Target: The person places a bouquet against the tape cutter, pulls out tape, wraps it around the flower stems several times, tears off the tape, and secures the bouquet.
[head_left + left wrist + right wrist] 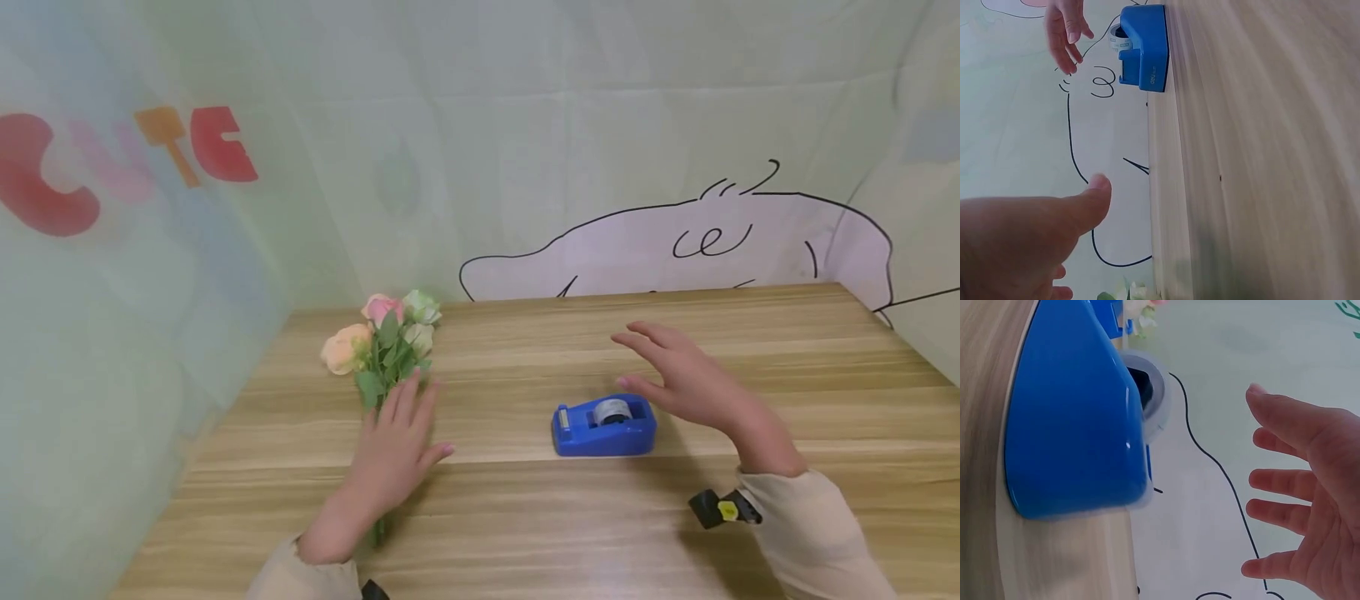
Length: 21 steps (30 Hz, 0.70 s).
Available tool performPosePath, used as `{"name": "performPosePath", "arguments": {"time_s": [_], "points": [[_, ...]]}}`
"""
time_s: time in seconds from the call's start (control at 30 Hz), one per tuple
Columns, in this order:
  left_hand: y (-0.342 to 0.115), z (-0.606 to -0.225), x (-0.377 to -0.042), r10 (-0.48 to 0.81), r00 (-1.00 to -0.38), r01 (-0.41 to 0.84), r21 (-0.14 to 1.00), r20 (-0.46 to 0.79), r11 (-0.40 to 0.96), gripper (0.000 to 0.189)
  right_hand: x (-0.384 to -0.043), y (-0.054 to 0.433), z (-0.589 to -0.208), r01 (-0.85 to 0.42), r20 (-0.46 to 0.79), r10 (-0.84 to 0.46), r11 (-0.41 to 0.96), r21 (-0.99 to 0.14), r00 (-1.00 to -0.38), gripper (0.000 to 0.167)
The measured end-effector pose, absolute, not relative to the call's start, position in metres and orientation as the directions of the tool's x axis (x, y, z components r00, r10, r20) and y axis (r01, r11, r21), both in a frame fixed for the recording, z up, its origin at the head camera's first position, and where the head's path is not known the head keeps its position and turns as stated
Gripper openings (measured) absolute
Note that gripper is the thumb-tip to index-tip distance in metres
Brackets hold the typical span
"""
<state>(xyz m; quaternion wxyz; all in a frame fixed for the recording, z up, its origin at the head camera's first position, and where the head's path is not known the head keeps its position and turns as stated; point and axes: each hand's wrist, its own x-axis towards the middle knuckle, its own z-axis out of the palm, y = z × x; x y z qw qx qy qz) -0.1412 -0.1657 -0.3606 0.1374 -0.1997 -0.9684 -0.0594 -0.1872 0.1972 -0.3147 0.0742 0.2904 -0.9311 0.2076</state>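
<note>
A bouquet of artificial-looking roses (386, 337), pink, peach and white with green leaves, lies on the left of the table. My left hand (395, 450) is above its stems with fingers extended; whether it touches them I cannot tell. Right of centre stands a blue tape dispenser (606, 439) holding a roll of clear tape (612, 410). My right hand (686, 375) hovers just behind and right of the dispenser, fingers spread and holding nothing. In the right wrist view the dispenser (1072, 425) looms close, apart from the fingers.
The wood-grain table (495, 517) meets a pale printed cloth (525, 150) at the back and left. The cloth carries colourful letters (222, 143) and a black line drawing. A black wrist strap (723, 508) sits at the right sleeve.
</note>
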Motion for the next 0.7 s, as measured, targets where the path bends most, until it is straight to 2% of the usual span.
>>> {"name": "performPosePath", "arguments": {"time_s": [0.17,0.4,0.7], "points": [[-0.173,-0.360,-0.138,0.336,-0.896,0.367,0.056,0.291,0.929,0.077,-0.190,0.188,-0.318,-0.589,0.256,-0.531,0.734,-0.339,-0.808,0.054],[-0.181,-0.359,-0.130,0.205,-0.935,0.252,0.134,0.289,0.958,0.076,-0.194,0.174,-0.321,-0.619,0.255,-0.564,0.717,-0.321,-0.786,0.054],[-0.190,-0.355,-0.127,0.149,-0.957,0.203,0.211,0.249,0.956,0.072,-0.199,0.161,-0.319,-0.640,0.273,-0.579,0.699,-0.320,-0.769,0.053]]}}
